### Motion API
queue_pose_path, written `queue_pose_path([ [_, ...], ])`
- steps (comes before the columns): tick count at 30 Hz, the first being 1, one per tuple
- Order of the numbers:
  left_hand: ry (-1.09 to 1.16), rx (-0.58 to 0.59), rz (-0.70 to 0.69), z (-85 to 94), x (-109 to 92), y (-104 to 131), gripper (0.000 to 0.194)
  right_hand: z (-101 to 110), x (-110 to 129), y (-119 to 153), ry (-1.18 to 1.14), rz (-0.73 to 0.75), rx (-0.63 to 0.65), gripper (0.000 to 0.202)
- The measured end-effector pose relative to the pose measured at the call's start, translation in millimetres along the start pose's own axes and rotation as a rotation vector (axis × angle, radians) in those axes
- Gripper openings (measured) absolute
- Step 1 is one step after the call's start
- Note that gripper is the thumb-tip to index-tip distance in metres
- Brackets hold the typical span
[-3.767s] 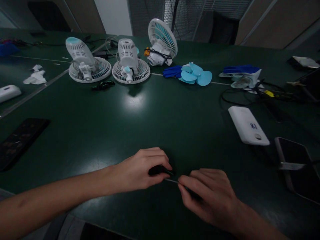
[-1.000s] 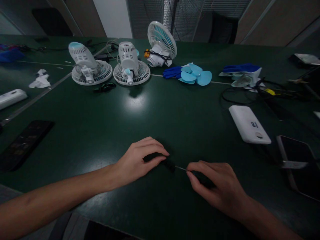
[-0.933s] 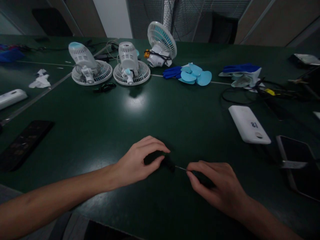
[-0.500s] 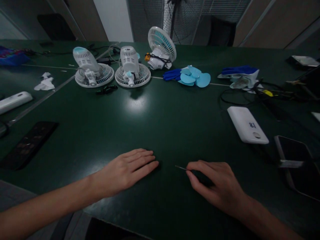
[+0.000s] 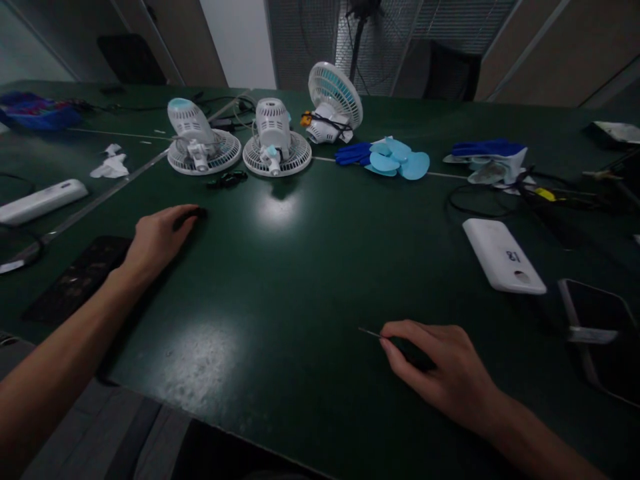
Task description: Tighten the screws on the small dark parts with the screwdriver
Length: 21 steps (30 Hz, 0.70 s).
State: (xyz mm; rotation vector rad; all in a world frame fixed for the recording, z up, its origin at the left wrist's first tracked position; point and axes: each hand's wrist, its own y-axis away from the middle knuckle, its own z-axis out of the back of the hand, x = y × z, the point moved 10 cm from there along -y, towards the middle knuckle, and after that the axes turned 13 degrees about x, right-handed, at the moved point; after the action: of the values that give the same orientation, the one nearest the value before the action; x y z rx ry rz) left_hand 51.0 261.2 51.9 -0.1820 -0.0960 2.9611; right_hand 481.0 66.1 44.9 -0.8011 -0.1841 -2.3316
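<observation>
My right hand (image 5: 435, 363) rests near the table's front, thumb and forefinger closed on a thin screwdriver (image 5: 370, 332). Its slim metal shaft points left, while the dark handle is mostly hidden in the palm. Over on the left, my left hand (image 5: 163, 233) reaches forward past a dark flat panel (image 5: 83, 277), its fingers curled together. Something dark shows at those fingertips, too unclear to name. Just beyond that hand lies a small dark clump (image 5: 227, 179), in front of two white fans (image 5: 205, 150) lying face down.
A third white fan (image 5: 333, 107) leans at the back beside light-blue fan blades (image 5: 399, 160) and blue gloves (image 5: 353, 153). On the right are more gloves (image 5: 487, 157), cables, a white power bank (image 5: 503, 257) and a phone (image 5: 597, 310). Crumpled tissue (image 5: 111, 165) and a white device (image 5: 45, 201) lie left.
My left hand has gone from lying flat at the centre to the far left, its fingers now curled. My right hand keeps the screwdriver in almost the same spot. The view has shifted slightly left.
</observation>
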Motion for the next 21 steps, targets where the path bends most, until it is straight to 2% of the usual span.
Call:
queue_pose_path([
  [3, -0.042, 0.012, -0.004, -3.6, -8.0, 3.9, 0.048, 0.3, 1.2, 0.0, 0.013, 0.005, 0.004, 0.012],
  [7, -0.081, 0.025, 0.029, -5.9, -1.1, 2.4, 0.057, 1.0, 2.6, 1.2, 0.015, 0.009, -0.001, 0.013],
  [13, -0.050, 0.055, 0.025, -2.7, 20.5, -3.6, 0.037, -0.9, 1.9, 2.0, 0.002, 0.000, 0.015, 0.013],
  [18, -0.129, 0.038, 0.062, 3.8, 25.8, -1.3, 0.034, -2.1, -0.3, 2.3, 0.008, -0.009, 0.020, 0.013],
  [21, -0.090, 0.021, 0.075, 6.4, 24.8, 1.3, 0.033, -3.2, -0.6, 2.2, 0.022, -0.011, 0.024, 0.013],
])
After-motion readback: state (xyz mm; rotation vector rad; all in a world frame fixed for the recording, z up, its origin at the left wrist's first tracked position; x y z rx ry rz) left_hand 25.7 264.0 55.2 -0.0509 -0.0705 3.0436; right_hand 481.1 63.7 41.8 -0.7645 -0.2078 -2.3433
